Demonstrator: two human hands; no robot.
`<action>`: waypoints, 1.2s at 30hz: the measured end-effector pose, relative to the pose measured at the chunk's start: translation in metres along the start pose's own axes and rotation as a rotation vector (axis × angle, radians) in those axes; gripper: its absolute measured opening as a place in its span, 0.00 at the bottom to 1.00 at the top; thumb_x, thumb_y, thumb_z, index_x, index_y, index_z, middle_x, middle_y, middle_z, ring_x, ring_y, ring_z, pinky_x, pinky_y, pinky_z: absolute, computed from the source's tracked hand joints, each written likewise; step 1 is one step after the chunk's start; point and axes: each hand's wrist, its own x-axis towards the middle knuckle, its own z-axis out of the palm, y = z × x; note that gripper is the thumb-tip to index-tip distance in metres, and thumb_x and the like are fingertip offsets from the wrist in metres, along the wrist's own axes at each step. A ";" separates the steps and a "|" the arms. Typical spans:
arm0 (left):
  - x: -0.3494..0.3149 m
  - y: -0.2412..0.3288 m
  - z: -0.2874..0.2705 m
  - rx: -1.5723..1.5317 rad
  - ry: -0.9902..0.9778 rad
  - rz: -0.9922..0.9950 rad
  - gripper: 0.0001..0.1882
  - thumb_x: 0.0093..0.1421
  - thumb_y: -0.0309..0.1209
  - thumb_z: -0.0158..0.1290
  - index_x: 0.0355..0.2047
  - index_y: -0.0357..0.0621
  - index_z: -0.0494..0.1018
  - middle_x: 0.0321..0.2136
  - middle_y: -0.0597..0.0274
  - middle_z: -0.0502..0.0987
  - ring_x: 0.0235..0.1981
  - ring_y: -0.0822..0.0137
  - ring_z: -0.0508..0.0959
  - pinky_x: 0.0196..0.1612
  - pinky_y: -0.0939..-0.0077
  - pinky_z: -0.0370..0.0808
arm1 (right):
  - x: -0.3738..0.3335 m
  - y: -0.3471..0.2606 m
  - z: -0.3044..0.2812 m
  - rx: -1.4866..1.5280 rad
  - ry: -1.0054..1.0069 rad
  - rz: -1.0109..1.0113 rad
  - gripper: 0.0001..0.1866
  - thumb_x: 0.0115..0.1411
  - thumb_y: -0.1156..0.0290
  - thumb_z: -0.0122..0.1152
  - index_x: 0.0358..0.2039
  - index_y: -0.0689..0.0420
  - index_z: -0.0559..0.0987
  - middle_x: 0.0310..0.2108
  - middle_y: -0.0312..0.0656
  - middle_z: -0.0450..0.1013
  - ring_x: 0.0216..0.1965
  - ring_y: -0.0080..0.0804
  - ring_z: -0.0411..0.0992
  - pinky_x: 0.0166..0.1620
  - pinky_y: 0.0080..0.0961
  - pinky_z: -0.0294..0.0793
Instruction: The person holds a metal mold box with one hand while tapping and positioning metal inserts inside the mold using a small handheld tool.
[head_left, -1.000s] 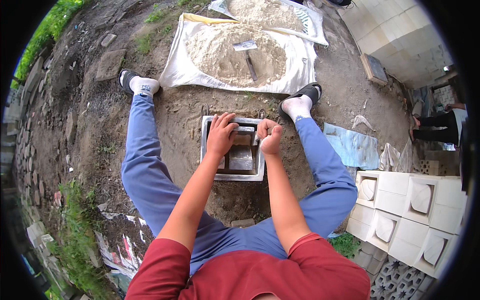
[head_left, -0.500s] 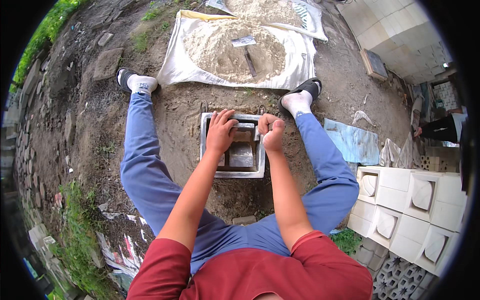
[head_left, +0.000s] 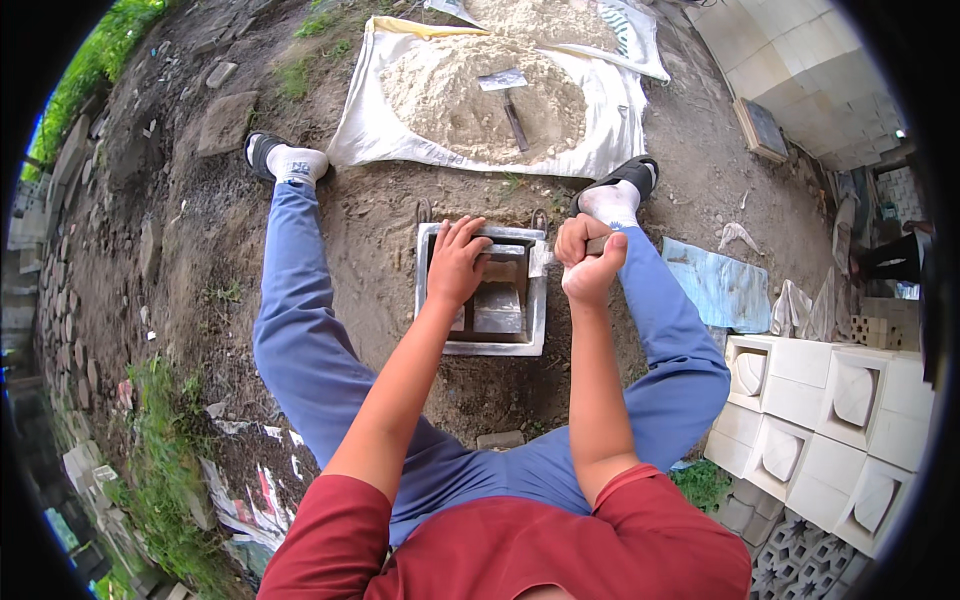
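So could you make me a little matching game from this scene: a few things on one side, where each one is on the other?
Things:
1. left hand
2. right hand
3. trowel
4. white blocks

Places:
A. stacked on the person's right
B. on the sand pile
C. flat on the square mould
D. fisted round a handle at the mould's right edge

Pairs: 1-C, 2-D, 3-B, 4-A

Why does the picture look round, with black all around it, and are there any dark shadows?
In the head view, the fisheye lens bends the scene into a circle with black corners; the white blocks curve near the rim. Light is soft and even, with no hard shadows; the metal mould and both hands look sharp.
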 end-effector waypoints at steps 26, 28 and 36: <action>0.007 0.005 0.003 0.007 -0.018 0.000 0.12 0.58 0.29 0.62 0.43 0.50 0.80 0.63 0.63 0.73 0.69 0.55 0.66 0.75 0.49 0.56 | -0.002 0.087 -0.028 -0.083 0.000 -0.079 0.47 0.61 0.17 0.38 0.14 0.54 0.57 0.14 0.30 0.54 0.16 0.21 0.52 0.22 0.25 0.45; 0.007 0.004 0.004 0.020 -0.006 0.007 0.12 0.59 0.29 0.62 0.43 0.50 0.80 0.63 0.63 0.73 0.69 0.55 0.66 0.75 0.49 0.56 | -0.003 0.084 -0.026 -0.039 0.039 -0.063 0.47 0.61 0.18 0.37 0.14 0.54 0.57 0.14 0.30 0.54 0.16 0.22 0.52 0.22 0.26 0.45; -0.001 0.002 0.004 0.012 -0.011 -0.005 0.11 0.59 0.30 0.62 0.43 0.49 0.79 0.63 0.64 0.73 0.69 0.55 0.66 0.75 0.49 0.55 | 0.001 -0.001 -0.006 0.014 0.042 -0.036 0.45 0.63 0.19 0.36 0.14 0.53 0.57 0.14 0.31 0.52 0.17 0.22 0.50 0.23 0.26 0.45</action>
